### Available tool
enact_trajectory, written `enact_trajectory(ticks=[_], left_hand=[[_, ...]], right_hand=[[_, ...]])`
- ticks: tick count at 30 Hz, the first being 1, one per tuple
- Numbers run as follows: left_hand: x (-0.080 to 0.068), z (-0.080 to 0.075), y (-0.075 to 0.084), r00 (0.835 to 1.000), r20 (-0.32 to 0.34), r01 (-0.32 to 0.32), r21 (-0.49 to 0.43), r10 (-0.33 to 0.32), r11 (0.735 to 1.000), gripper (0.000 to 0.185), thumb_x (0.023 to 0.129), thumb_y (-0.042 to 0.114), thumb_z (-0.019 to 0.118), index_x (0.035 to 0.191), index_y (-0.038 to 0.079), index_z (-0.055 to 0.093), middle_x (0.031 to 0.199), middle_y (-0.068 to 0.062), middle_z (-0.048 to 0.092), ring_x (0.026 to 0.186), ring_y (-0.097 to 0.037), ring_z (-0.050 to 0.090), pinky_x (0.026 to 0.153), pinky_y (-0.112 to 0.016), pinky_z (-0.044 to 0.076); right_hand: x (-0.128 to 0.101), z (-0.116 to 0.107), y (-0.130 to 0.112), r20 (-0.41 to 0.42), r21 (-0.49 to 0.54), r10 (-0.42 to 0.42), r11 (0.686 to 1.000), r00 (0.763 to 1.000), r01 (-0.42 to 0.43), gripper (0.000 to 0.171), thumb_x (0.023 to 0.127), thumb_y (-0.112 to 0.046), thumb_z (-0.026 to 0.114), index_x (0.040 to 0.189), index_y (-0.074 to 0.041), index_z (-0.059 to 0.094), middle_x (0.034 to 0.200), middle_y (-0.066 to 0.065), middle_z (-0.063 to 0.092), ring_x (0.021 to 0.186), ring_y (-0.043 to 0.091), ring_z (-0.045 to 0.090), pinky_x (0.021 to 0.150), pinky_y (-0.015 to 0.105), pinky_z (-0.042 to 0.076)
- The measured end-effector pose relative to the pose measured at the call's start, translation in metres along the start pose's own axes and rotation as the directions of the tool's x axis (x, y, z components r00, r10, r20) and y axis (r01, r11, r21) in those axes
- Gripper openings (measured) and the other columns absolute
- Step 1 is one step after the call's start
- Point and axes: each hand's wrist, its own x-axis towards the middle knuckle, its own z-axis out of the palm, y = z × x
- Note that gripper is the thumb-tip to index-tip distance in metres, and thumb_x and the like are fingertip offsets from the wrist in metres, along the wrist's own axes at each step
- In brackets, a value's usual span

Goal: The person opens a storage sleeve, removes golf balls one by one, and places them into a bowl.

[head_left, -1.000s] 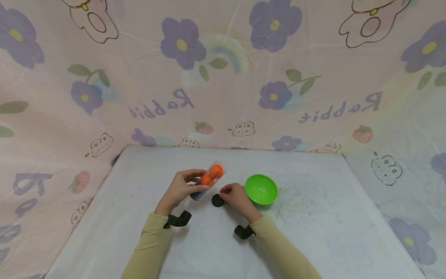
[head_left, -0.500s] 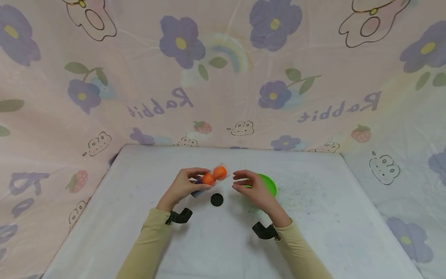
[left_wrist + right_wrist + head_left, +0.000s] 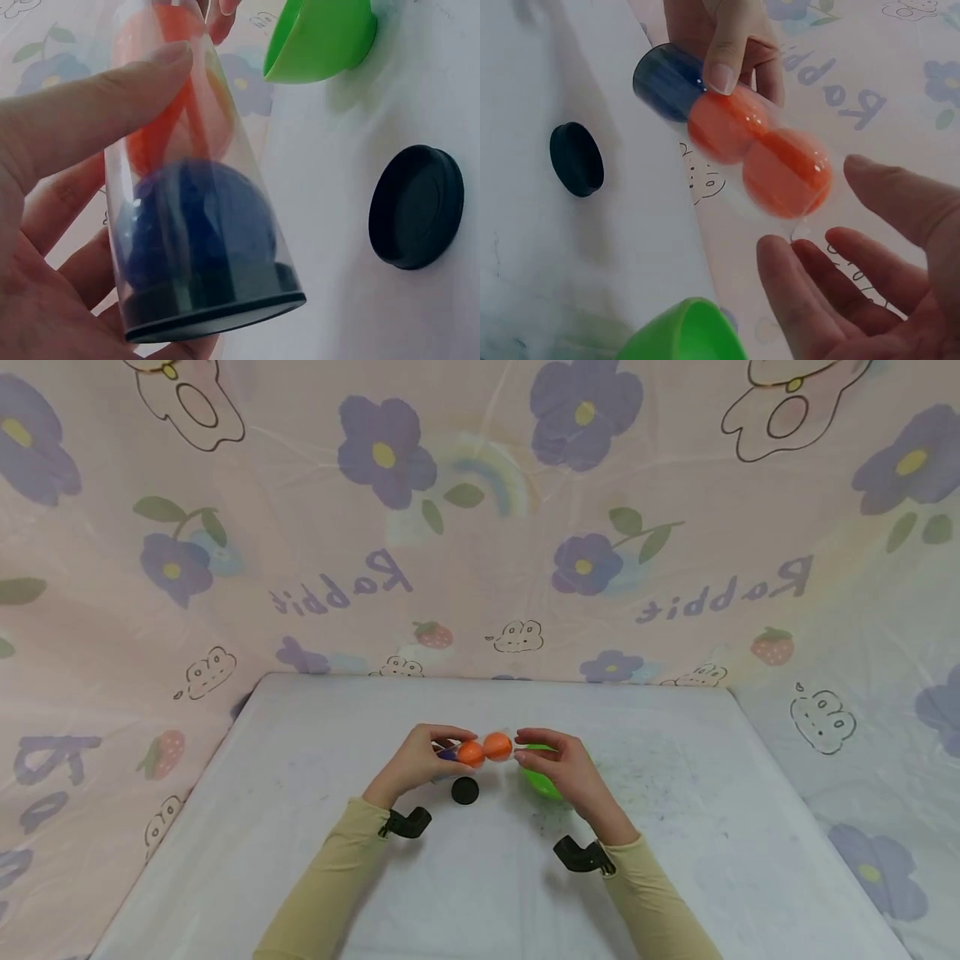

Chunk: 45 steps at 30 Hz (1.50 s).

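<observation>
My left hand grips a clear plastic tube and holds it almost level above the table, its mouth pointing right. Inside are two orange balls near the mouth and a blue ball at the black closed end. My right hand is cupped just past the mouth, fingers relaxed and apart from the tube. The tube's black cap lies flat on the table below it. A green bowl sits under my right hand, partly hidden by it.
The white table is closed in at the back and on both sides by a pink flowered cloth. Black wrist mounts sit on both beige sleeves.
My right hand let go of the black cap on the table and rose to the tube's mouth. My left hand tipped the tube from a slant to nearly level and moved it right.
</observation>
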Motion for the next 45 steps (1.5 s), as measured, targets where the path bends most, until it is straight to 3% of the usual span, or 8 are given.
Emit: enact_trajectory(ticks=[9, 18, 28, 31, 38, 45], left_hand=[[0.009, 0.005, 0.004, 1.000, 0.020, -0.002, 0.018, 0.002, 1.000, 0.049, 0.067, 0.016, 0.089, 0.113, 0.012, 0.072, 0.108, 0.002, 0.066, 0.086, -0.024, 0.054, 0.070, -0.033, 0.049], [0.015, 0.009, 0.008, 0.998, 0.035, -0.063, 0.060, 0.061, 0.996, 0.048, 0.067, 0.015, 0.089, 0.112, 0.012, 0.072, 0.105, 0.003, 0.067, 0.082, -0.021, 0.056, 0.073, -0.035, 0.048], [0.020, 0.011, 0.010, 0.994, 0.051, -0.097, 0.118, 0.092, 0.988, 0.050, 0.066, 0.014, 0.089, 0.112, 0.012, 0.072, 0.105, 0.005, 0.067, 0.083, -0.020, 0.056, 0.072, -0.034, 0.048], [0.021, 0.011, 0.011, 0.994, 0.056, -0.100, 0.139, 0.093, 0.985, 0.050, 0.065, 0.014, 0.090, 0.112, 0.012, 0.072, 0.104, 0.005, 0.066, 0.084, -0.020, 0.056, 0.073, -0.033, 0.048], [0.023, 0.012, 0.018, 0.991, 0.073, -0.125, 0.177, 0.114, 0.976, 0.050, 0.065, 0.015, 0.090, 0.111, 0.010, 0.073, 0.103, 0.004, 0.067, 0.083, -0.021, 0.055, 0.072, -0.032, 0.048], [0.027, 0.015, 0.021, 0.992, 0.078, -0.110, 0.198, 0.097, 0.974, 0.048, 0.065, 0.011, 0.089, 0.110, 0.011, 0.073, 0.104, 0.002, 0.067, 0.084, -0.020, 0.054, 0.072, -0.033, 0.046]], right_hand=[[0.002, -0.004, 0.007, -0.006, 0.021, 0.010, 1.000, 1.000, -0.010, 0.049, 0.087, -0.021, 0.072, 0.130, -0.002, 0.057, 0.127, 0.012, 0.058, 0.106, 0.023, 0.063, 0.089, 0.040, 0.050], [0.003, -0.008, 0.008, -0.020, 0.024, 0.024, 0.999, 1.000, -0.023, 0.052, 0.086, -0.025, 0.073, 0.129, -0.002, 0.058, 0.125, 0.011, 0.060, 0.106, 0.024, 0.063, 0.090, 0.039, 0.049], [0.001, -0.013, 0.010, -0.027, 0.009, 0.045, 0.999, 0.999, -0.045, 0.045, 0.087, -0.027, 0.072, 0.126, -0.008, 0.062, 0.123, 0.010, 0.061, 0.106, 0.025, 0.061, 0.094, 0.050, 0.044], [0.001, -0.015, 0.012, -0.001, 0.042, 0.056, 0.998, 0.998, -0.056, 0.048, 0.087, -0.026, 0.072, 0.129, -0.005, 0.059, 0.125, 0.012, 0.060, 0.108, 0.027, 0.061, 0.096, 0.052, 0.041], [0.003, -0.021, 0.019, 0.027, 0.031, 0.055, 0.998, 0.998, -0.056, 0.055, 0.087, -0.028, 0.071, 0.133, -0.003, 0.055, 0.129, 0.012, 0.058, 0.110, 0.025, 0.059, 0.097, 0.049, 0.042], [0.003, -0.024, 0.024, 0.027, 0.090, 0.074, 0.993, 0.997, -0.076, 0.055, 0.087, -0.024, 0.072, 0.133, 0.000, 0.054, 0.127, 0.012, 0.059, 0.107, 0.026, 0.061, 0.094, 0.046, 0.045]])
